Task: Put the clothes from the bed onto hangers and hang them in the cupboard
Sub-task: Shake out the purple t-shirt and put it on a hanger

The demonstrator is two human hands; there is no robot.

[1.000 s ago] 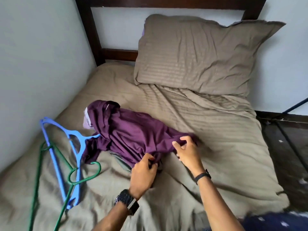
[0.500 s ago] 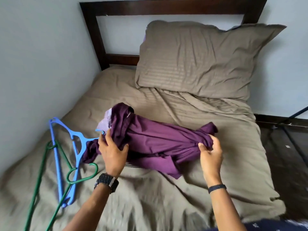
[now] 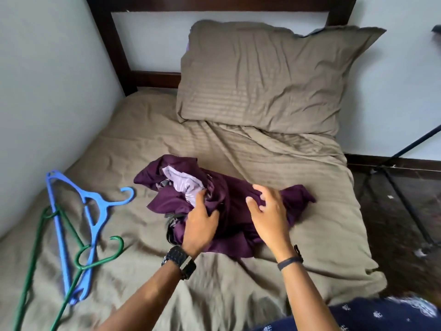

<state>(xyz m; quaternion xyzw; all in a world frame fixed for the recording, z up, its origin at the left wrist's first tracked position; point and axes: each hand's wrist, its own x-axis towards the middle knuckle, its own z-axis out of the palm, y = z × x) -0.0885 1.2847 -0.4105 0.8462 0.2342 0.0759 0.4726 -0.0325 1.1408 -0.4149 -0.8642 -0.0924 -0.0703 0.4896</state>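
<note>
A crumpled dark purple garment (image 3: 233, 206) lies in the middle of the bed (image 3: 298, 211). A lavender cloth (image 3: 183, 182) shows inside its folds, and a dark patterned piece peeks out below at the left. My left hand (image 3: 200, 223) grips the purple fabric near the lavender cloth, thumb pointing up. My right hand (image 3: 267, 211) hovers over the garment's right half with fingers spread and loosely bent, holding nothing. A blue plastic hanger (image 3: 94, 199) lies on the bed to the left, across green hangers (image 3: 102, 259).
A large taupe pillow (image 3: 269, 80) leans on the dark wooden headboard (image 3: 119, 56). A pale wall runs along the bed's left side. Dark floor (image 3: 393, 235) and a black stand leg (image 3: 405, 201) are to the right.
The garment was held stretched between both hands; now it sits bunched on the bed. Both hands have come closer together, and my right hand has let go of the cloth.
</note>
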